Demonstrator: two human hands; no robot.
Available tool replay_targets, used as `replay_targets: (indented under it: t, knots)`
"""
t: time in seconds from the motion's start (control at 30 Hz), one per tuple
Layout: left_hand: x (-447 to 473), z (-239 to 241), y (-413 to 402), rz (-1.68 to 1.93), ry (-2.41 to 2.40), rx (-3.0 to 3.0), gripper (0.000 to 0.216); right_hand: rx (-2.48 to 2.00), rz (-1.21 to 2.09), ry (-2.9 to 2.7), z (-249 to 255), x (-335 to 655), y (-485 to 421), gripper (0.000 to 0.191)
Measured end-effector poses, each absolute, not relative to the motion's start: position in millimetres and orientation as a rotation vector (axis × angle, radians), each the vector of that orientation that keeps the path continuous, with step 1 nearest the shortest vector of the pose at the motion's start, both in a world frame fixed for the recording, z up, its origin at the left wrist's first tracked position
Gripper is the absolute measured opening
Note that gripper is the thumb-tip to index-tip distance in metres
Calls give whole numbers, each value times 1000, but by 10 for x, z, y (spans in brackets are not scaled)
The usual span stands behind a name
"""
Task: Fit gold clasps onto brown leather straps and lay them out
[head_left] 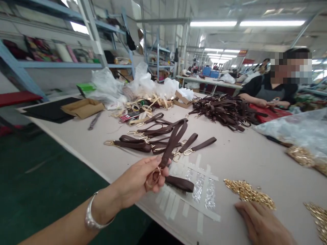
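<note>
The left hand (139, 178) has thumb and fingers closed on the round gold metal clasp (152, 178) of a long dark brown leather strap (173, 139). The strap runs toward one o'clock over the pale beige worktable (255, 160), and its other end lies at three o'clock of the hand, on a patch of white tape strips (196, 190). The right hand (263, 223) lies flat, fingers loose and holding nothing, with a heap of small gold metal fittings (249, 192) at eleven o'clock of it. More finished brown straps (145, 139) lie at twelve o'clock of the left hand

The right hand (263, 223) is cut off by the bottom edge.
</note>
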State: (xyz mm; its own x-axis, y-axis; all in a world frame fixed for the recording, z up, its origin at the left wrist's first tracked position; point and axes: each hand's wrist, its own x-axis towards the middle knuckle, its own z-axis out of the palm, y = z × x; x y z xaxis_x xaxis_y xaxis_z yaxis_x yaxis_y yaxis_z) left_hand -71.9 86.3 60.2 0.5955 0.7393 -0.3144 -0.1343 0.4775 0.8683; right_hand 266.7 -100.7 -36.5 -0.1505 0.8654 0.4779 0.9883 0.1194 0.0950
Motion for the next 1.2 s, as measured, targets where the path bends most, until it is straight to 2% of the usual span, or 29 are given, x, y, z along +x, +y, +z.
replay_targets:
  t: [0.1, 0.2, 0.3, 0.4, 0.67, 0.8, 1.2]
  knots:
    - [-653, 495, 612, 569, 749, 719, 31, -1987, -296, -1846, -338, 2542, -1059, 21]
    - [-552, 369, 371, 522, 719, 657, 30, -2059, 55, -1394, -245, 2306, -1129, 26]
    - [-402, 275, 166, 476, 688, 672, 27, -1828, 450, -1105, -107, 1942, -1169, 25]
    - [-242, 238, 15, 436, 656, 703, 31, -1540, 670, -934, -3, 1551, -1153, 15]
    - [-83, 230, -201, 406, 638, 798, 33, -1348, 824, -813, 65, 1212, -1111, 7]
    - [-103, 256, -254, 376, 571, 894, 19, -1325, 874, -720, 73, 1236, -1146, 9]
    - [-153, 214, -246, 444, 563, 1369, 26, -1257, 944, -734, 25, 1191, -1187, 6]
